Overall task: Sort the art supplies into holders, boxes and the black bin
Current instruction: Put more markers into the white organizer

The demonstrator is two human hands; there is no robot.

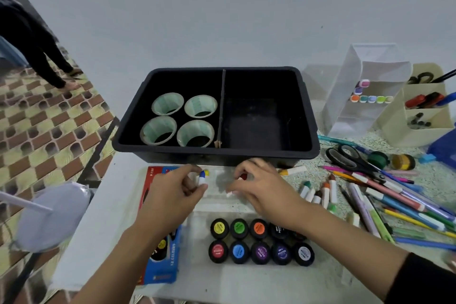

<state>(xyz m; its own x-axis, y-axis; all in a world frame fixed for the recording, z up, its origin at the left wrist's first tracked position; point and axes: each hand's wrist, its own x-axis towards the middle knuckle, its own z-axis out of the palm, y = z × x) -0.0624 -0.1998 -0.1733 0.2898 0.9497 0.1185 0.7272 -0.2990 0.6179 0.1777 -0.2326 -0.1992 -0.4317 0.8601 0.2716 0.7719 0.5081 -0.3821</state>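
Head view: the black bin [217, 155] fills the middle, with four tape rolls [167, 103] standing in its left compartment. In front of the bin, nearest to me, stand two rows of poster paint pots [260, 252]. Between those pots and the bin's near wall lies a clear tray [222, 202], and my hands hover over it, a little apart. My left hand [172, 192] pinches a blue-tipped crayon [202, 177] by its paper sleeve, tip up. My right hand [261, 185] curls round a red-tipped crayon [243, 176], mostly hidden by my fingers. More loose crayons [318, 192] lie in front of the bin's right corner. I judge these sticks to be light, waxy and easy to snap, so I would grip them gently at the paper-wrapped middle, not at the coloured tip.
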